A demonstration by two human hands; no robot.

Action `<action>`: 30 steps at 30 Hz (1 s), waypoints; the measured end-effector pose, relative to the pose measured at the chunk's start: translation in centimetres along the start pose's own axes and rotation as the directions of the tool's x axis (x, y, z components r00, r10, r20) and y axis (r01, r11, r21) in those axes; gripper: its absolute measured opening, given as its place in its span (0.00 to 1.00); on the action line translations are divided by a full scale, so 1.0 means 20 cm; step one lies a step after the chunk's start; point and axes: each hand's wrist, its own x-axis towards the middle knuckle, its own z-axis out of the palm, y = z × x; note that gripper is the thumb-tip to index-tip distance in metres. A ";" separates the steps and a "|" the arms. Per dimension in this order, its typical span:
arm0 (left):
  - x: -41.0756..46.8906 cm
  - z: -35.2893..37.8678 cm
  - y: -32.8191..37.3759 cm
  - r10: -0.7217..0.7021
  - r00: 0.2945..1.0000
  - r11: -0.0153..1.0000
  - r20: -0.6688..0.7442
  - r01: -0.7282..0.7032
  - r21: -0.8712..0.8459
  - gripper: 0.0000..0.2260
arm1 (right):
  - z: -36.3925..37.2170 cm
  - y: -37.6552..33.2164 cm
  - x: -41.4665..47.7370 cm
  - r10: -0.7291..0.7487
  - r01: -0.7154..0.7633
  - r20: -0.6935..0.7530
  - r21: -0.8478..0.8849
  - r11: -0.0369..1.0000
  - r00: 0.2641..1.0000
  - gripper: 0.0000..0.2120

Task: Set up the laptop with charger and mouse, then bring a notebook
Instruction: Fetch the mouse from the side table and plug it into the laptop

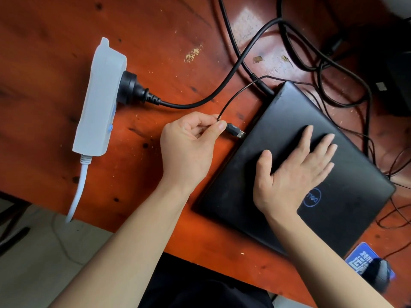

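Observation:
A closed black laptop lies at an angle on the reddish wooden table. My right hand rests flat on its lid, fingers spread. My left hand pinches a thin black cable just behind its USB plug, whose metal tip sits at the laptop's left edge. The charger's black plug sits in a white power strip, and its barrel connector meets the laptop's far corner. A dark mouse lies at the lower right on a blue pad.
Several black cables loop across the table behind the laptop. A dark object stands at the far right. The strip's white cord hangs over the table's near edge toward a pale floor.

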 end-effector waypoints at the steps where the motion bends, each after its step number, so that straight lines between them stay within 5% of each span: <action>1: 0.00 0.00 0.00 0.002 1.000 1.000 -0.006 -0.002 0.006 0.01 | 0.00 0.00 0.00 -0.001 0.001 0.000 0.000 1.000 1.000 0.40; 10: 0.09 -0.06 0.08 -0.087 0.985 0.993 0.147 0.074 0.092 0.00 | 0.01 0.02 0.00 -0.004 0.004 -0.005 0.007 1.000 1.000 0.41; 30: 0.03 -0.04 0.04 0.016 0.997 0.978 0.079 -0.032 0.204 0.01 | 0.01 0.00 -0.01 0.025 -0.025 0.019 -0.012 1.000 1.000 0.42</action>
